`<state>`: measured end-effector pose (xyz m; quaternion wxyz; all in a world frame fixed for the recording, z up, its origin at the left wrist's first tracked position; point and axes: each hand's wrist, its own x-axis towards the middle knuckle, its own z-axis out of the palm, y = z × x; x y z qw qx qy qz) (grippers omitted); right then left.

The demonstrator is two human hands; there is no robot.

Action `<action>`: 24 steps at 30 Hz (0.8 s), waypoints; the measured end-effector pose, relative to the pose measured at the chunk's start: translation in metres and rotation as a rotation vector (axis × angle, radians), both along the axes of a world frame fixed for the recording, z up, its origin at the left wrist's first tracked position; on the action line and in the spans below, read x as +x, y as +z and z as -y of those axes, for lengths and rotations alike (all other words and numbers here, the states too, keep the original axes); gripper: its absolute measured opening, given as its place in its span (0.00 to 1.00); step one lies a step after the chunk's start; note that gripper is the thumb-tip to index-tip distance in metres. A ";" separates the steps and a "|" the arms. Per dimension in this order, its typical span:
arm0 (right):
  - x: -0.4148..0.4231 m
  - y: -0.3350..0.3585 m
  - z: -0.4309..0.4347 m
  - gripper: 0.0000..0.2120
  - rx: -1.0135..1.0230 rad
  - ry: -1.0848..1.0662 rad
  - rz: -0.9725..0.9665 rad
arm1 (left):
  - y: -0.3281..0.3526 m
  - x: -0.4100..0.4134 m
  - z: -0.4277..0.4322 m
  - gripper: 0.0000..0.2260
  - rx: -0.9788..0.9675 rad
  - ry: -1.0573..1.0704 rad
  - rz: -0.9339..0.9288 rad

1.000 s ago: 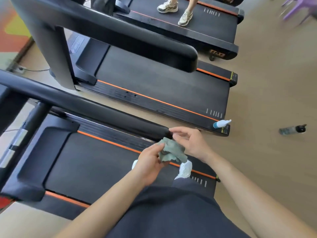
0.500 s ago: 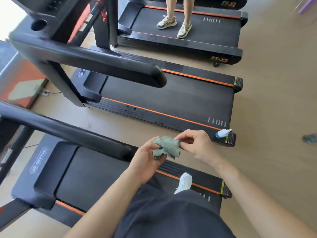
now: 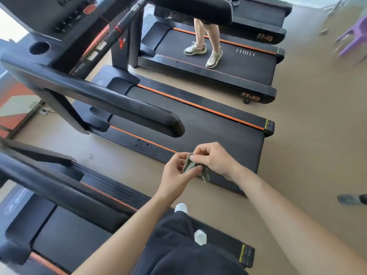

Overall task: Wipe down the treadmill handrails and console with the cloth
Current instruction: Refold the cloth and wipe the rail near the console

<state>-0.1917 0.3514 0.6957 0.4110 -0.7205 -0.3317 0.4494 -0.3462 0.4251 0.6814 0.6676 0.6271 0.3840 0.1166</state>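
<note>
Since a second ago the left grip (image 3: 175, 176) and right grip (image 3: 215, 160) have drifted right, off the end of the near handrail (image 3: 59, 195), and the cloth (image 3: 190, 165) looks way more scrunched. Both are pinched on it, fingers curled, holding it up between them, over the near edge of the middle treadmill (image 3: 218, 132). Far off, someone's legs (image 3: 213, 36) stand on the far treadmill's belt.

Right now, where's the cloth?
In the head view the cloth is just below centre, bunched between the left hand and the right hand, seen against the near edge of the middle treadmill.
</note>
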 end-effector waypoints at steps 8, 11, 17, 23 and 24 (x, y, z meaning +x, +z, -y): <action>0.076 0.009 -0.077 0.02 -0.116 0.178 0.148 | -0.012 0.033 -0.095 0.07 0.021 0.075 0.020; 0.094 0.003 -0.115 0.03 -0.156 0.244 0.337 | -0.029 0.043 -0.122 0.12 0.047 0.195 -0.054; 0.110 -0.022 -0.190 0.02 -0.002 0.346 0.677 | -0.039 0.076 -0.144 0.08 0.130 0.595 -0.210; 0.118 -0.039 -0.243 0.06 -0.047 0.347 0.456 | -0.057 0.117 -0.166 0.05 0.320 1.005 -0.375; 0.119 -0.041 -0.248 0.06 -0.055 0.371 0.361 | -0.058 0.124 -0.167 0.05 0.395 1.057 -0.435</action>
